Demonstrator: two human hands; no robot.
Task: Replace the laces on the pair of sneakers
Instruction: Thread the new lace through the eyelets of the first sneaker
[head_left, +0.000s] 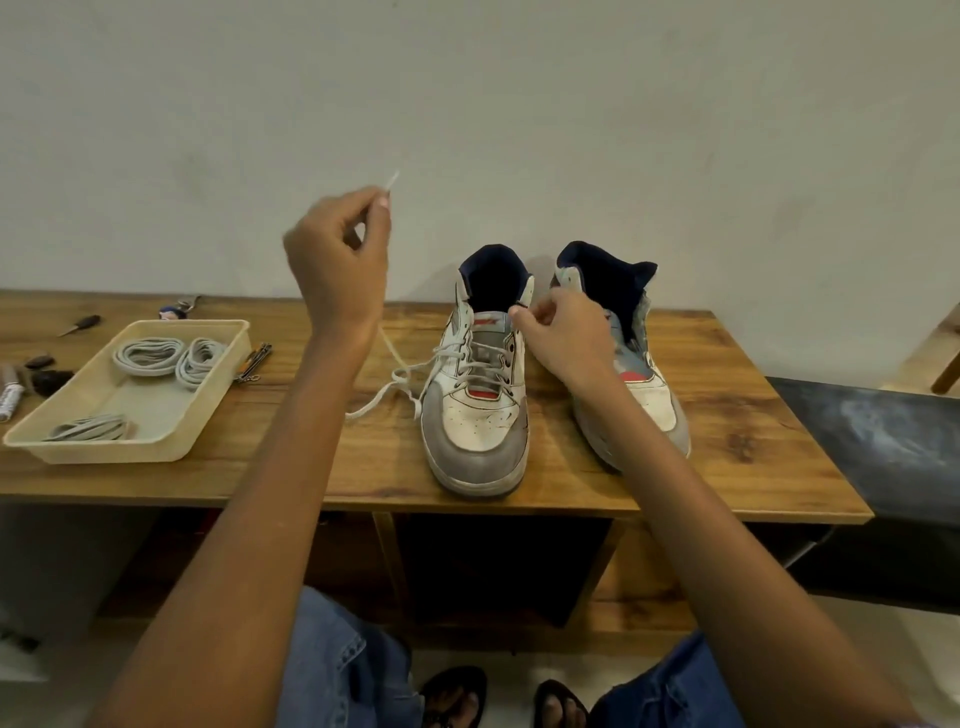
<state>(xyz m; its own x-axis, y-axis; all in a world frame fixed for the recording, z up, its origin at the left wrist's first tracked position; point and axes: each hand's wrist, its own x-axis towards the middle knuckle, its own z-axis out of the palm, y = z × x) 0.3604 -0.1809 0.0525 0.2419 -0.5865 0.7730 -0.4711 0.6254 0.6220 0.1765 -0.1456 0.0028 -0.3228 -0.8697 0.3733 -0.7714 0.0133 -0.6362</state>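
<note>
Left sneaker (475, 395): on worktop (727, 441), toe toward viewer, heel toward wall; white and grey upper, red accent, navy lining, scuffed toe; still carrying a white lace (400, 374) through most eyelets, loosened at the top. Lace: one end lifted up and to the left, pinched between thumb and forefinger of left hand (340, 254), tip showing just above the fingers (383, 200); strand running from that hand down and rightward to the shoe's upper eyelets; other free end lying slack on worktop just left of the shoe. Right hand (563, 338): at the top eyelet on the shoe's right side, fingers curled and apparently pinching the lace or eyelet edge; exact hold too small to tell. Nearer hand to the eyelets: right; pulling hand: left, well apart from shoe. Judged step: unthreading old lace, early in task. Right sneaker (623, 353): just beside the first, partly hidden by forearm, no lace visible. Tray (31, 436): cream, on worktop at left, holding coiled grey laces (171, 358).
</note>
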